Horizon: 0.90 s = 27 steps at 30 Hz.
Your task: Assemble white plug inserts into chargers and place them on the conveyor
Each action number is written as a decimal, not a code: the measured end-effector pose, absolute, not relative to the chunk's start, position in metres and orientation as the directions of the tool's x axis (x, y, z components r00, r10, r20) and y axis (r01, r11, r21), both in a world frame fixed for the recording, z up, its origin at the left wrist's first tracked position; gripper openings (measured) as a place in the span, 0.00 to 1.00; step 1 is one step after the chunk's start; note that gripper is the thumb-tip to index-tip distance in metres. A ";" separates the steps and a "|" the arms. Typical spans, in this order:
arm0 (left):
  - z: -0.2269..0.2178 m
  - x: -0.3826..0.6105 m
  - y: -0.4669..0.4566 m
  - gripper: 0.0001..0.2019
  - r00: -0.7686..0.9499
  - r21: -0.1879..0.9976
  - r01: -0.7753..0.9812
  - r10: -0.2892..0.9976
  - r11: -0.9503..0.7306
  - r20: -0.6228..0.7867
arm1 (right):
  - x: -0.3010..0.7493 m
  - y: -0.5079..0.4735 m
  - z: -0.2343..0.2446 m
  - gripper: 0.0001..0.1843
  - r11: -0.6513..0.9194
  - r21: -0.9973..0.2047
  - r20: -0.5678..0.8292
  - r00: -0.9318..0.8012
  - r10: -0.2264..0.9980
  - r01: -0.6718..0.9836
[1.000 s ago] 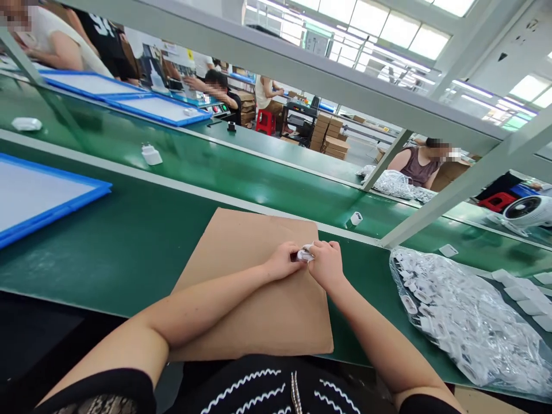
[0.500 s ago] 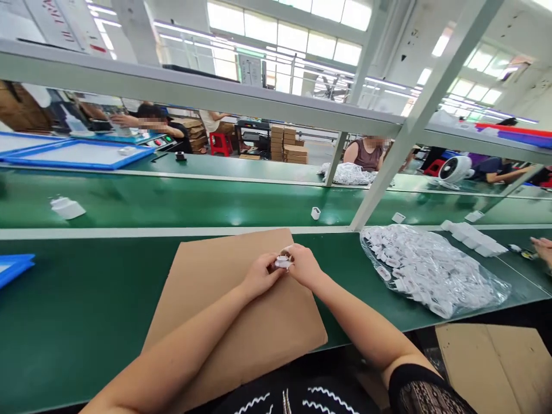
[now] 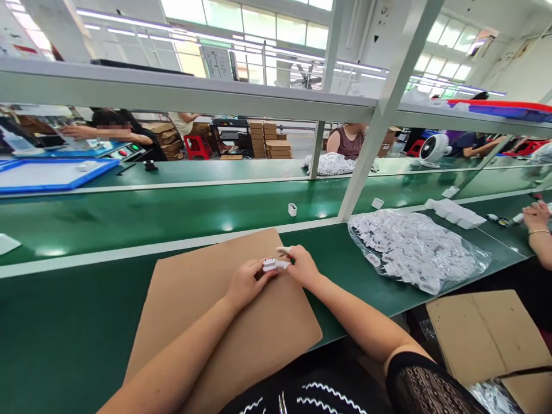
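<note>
Above a sheet of brown cardboard (image 3: 207,287), my left hand (image 3: 249,283) pinches a small white charger plug (image 3: 269,264) between thumb and fingers. Slim dark marks, perhaps pins, show on its upper side. To the right, my right hand (image 3: 303,265) has thumb and index finger spread apart, and their tips look white, as if covered. The thumb tip reaches the plug's right side; whether it presses on it I cannot tell. A clear plastic bag (image 3: 418,250) full of similar white plug pieces lies right of my right hand.
A green conveyor belt (image 3: 207,210) runs behind the bench, carrying a white plug housing (image 3: 292,209) and others. A slanted metal post (image 3: 366,149) rises beyond the cardboard. White housings (image 3: 457,213) stand in a row at right, near a co-worker's hand (image 3: 537,217). An open carton (image 3: 474,333) sits below.
My right hand has opened away from the plug, its thumb and index finger now spread. The plug shows more clearly in my left hand. The view has turned slightly; belt pieces have shifted.
</note>
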<state>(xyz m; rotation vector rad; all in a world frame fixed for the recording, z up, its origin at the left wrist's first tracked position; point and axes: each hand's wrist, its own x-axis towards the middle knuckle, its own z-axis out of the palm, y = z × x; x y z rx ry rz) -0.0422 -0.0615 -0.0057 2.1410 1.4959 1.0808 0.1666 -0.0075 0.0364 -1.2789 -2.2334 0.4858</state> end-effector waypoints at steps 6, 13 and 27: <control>0.000 -0.037 -0.060 0.12 0.122 0.627 0.707 0.929 -0.328 0.348 | 0.283 0.041 0.068 0.18 -0.075 -0.400 0.161 0.151 0.975 0.913; 0.019 -0.064 0.038 0.16 -0.239 0.704 0.709 0.952 0.034 0.194 | 0.350 0.064 0.051 0.23 -0.337 -0.243 0.152 0.378 0.913 0.910; 0.018 -0.089 0.121 0.39 -0.732 0.620 0.662 0.539 0.421 0.416 | 0.372 0.053 0.051 0.22 -0.254 -0.395 0.214 0.358 0.909 0.883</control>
